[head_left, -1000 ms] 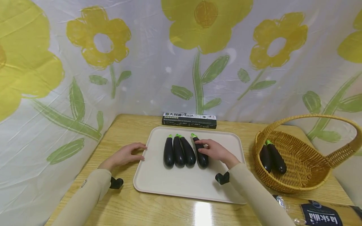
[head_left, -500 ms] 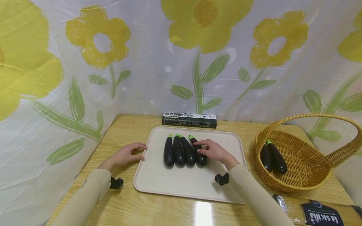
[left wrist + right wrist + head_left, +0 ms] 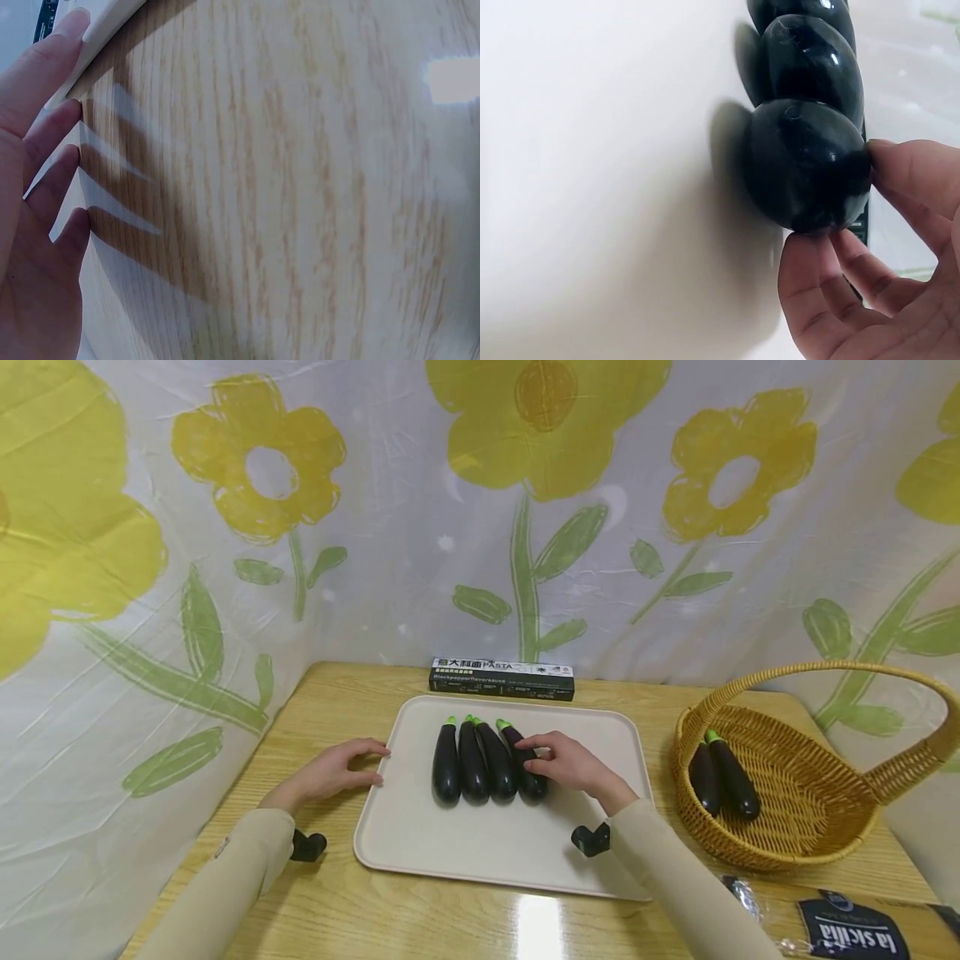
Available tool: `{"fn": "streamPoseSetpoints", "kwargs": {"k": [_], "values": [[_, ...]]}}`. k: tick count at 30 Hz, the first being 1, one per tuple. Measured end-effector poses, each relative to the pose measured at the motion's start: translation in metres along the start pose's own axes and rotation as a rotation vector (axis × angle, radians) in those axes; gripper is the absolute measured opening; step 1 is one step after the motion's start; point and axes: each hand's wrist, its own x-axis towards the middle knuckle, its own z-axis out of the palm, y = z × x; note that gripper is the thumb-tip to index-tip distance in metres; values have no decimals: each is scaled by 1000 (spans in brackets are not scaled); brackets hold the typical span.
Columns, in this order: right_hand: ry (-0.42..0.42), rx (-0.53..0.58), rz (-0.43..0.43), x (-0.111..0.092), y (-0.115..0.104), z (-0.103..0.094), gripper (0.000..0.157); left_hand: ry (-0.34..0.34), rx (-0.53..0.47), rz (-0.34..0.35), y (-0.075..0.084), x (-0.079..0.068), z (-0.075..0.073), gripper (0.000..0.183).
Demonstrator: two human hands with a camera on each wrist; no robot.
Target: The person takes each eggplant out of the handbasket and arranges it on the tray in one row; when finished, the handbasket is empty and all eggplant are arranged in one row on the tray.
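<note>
Four-sided and cream-coloured, a tray [image 3: 480,843] lies on the wooden table with several dark eggplants [image 3: 472,768] side by side, their green stems pointing away. My right hand [image 3: 570,764] holds the rightmost eggplant [image 3: 532,785] of the row with its thumb and fingers. In the right wrist view the thumb and fingertips meet the rounded end of this eggplant [image 3: 802,165], which touches its neighbour. My left hand [image 3: 337,768] is at the tray's left rim, its fingers loosely spread and holding nothing. The left wrist view shows these fingers [image 3: 52,135] beside the tray's edge.
A wicker basket [image 3: 813,852] with a tall handle stands on the right, two eggplants [image 3: 731,781] inside. Behind the tray is a black and white pasta box [image 3: 502,681]. A packaged bag [image 3: 855,927] lies at the front right. A flowered curtain [image 3: 390,568] hangs behind the table.
The rightmost eggplant has shifted left on the tray, closing the gap to its neighbour. My right hand has moved only slightly; the left hand keeps its place at the rim.
</note>
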Motion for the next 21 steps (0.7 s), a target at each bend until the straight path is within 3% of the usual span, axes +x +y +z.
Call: {"fn": "streamPoseSetpoints", "kwargs": {"k": [21], "values": [[20,45,59,-8,-1,1,35,-1,-5,3,0,-1,0,42]]}}
